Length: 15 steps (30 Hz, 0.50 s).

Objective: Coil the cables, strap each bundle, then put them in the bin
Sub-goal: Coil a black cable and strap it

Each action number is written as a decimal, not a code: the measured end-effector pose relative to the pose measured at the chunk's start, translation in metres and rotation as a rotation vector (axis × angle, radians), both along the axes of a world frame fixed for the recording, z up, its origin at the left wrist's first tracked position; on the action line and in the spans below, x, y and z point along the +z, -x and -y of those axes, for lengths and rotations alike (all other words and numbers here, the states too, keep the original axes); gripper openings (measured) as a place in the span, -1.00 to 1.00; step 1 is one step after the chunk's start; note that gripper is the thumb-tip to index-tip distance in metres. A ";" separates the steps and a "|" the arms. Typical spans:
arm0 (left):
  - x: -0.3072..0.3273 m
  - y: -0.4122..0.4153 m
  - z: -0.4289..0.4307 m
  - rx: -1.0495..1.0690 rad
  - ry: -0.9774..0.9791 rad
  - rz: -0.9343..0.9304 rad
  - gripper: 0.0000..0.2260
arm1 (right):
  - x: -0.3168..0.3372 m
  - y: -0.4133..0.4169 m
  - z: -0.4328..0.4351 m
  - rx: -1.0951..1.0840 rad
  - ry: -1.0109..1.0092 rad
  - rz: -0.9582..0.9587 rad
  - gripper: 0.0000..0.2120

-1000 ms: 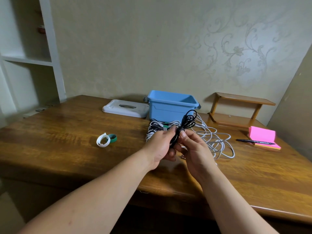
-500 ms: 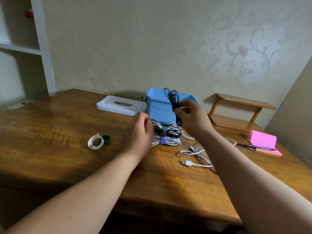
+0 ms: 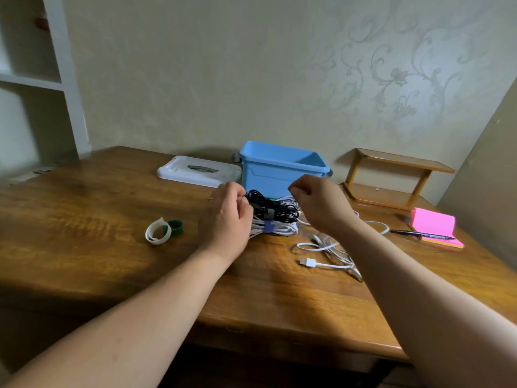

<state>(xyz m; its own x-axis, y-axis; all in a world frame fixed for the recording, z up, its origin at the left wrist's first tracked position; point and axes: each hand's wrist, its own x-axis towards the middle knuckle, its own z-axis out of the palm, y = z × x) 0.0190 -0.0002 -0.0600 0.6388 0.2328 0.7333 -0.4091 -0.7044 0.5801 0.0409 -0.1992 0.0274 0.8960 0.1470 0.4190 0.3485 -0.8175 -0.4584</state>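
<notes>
A black cable bundle (image 3: 279,210) with a grey strap lies on top of a white cable bundle (image 3: 275,228) bound with a blue strap, just in front of the blue bin (image 3: 268,175). My left hand (image 3: 226,219) pinches the left end of the black bundle. My right hand (image 3: 321,204) hovers just right of the bundles, fingers loosely curled and holding nothing. A loose white cable (image 3: 326,247) with a USB plug sprawls on the table under my right forearm. A white strap (image 3: 158,233) and a green strap (image 3: 176,227) lie to the left.
The bin's white lid (image 3: 198,170) lies left of the bin. A small wooden shelf (image 3: 391,175) stands at the back right. Pink sticky notes (image 3: 433,228) and a black pen (image 3: 419,234) rest near the table's right edge.
My right hand had lifted the black bundle up by the bin; it now lies on the white bundle and the right hand has let go. My left hand moved onto its left end.
</notes>
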 end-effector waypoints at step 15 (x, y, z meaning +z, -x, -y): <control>-0.004 0.056 0.111 -0.374 -0.689 -0.274 -0.72 | -0.052 0.090 0.079 -0.087 0.725 -0.128 -0.64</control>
<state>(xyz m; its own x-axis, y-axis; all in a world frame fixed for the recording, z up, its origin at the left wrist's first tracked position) -0.0371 -0.1110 -0.0635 0.7612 -0.4752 0.4412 -0.5943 -0.7835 0.1814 -0.0487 -0.2779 -0.0248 0.9523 0.2737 0.1351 0.2490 -0.9526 0.1746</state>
